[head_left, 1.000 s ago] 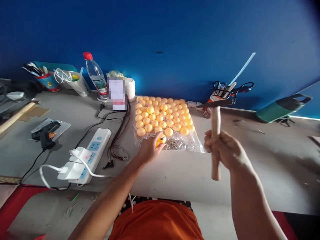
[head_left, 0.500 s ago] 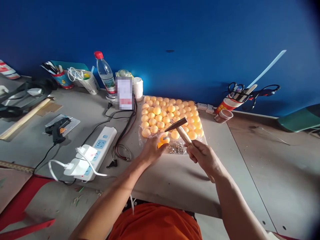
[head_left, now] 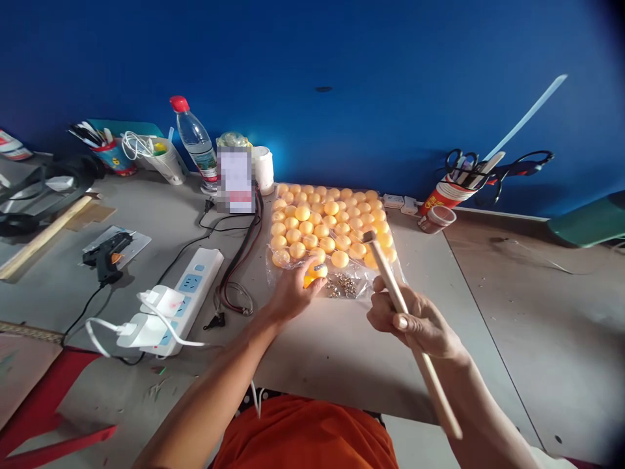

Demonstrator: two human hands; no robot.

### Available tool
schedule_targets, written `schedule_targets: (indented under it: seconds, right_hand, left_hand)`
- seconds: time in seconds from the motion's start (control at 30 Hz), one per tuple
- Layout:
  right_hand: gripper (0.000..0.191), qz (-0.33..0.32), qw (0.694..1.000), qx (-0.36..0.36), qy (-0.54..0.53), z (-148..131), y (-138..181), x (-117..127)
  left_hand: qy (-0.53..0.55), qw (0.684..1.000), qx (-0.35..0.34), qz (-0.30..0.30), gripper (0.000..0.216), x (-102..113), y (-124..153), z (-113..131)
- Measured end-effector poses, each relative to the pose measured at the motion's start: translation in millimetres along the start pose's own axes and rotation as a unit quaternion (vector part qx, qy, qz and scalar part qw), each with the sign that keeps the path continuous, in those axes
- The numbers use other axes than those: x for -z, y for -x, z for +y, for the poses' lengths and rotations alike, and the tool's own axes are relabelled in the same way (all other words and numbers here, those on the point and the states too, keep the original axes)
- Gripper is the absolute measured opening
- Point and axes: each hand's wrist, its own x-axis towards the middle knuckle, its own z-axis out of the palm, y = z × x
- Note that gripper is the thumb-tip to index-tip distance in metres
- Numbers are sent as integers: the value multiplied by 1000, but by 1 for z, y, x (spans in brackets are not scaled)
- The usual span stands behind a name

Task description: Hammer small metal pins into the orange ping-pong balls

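My left hand (head_left: 291, 293) is closed on an orange ball (head_left: 315, 270) with a small metal piece on top, held down on the table at the near edge of a clear bag of orange balls (head_left: 327, 228). My right hand (head_left: 415, 320) grips the wooden handle of a hammer (head_left: 405, 312); its head (head_left: 370, 236) hangs over the bag, right of the held ball. A small heap of metal pieces (head_left: 342, 285) lies between my hands.
A white power strip (head_left: 178, 299) with plugs and cables lies to the left, a black glue gun (head_left: 107, 251) beyond it. A water bottle (head_left: 195, 140), cups and a white jar stand by the blue wall. A tipped cup of scissors (head_left: 452, 189) lies at right.
The hammer came down from a raised position to the held ball, then swung back right so its head now hovers over the bag. My left hand kept the ball in place.
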Motion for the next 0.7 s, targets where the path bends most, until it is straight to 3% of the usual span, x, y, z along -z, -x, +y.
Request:
schedule_targets:
  seconds: [0.1,0.2,0.3,0.37,0.53,0.7]
  right_hand:
    - [39,-35,997,-5,-66,6,-3,-1]
    - [29,-45,996,-54,-59,8,-5,0]
    - [33,-81,994,-55,-39,4,-4,-1]
    - [35,-78,996,-54,-4,2,-3,-4]
    - [26,2,981,-98,168,2,0,-15]
    - [29,-59,954,-139,258,-5,3,-14]
  left_hand:
    - [-2,1000,-3,4,45,-1,1,-1]
    - [-4,1000,-11,13,44,-3,1,-1]
    - [1,1000,-21,18,43,-3,1,-1]
    - [3,1000,-11,12,45,-2,1,1]
    - [16,1000,18,-16,45,2,1,3]
    - [36,999,7,-16,50,4,1,1]
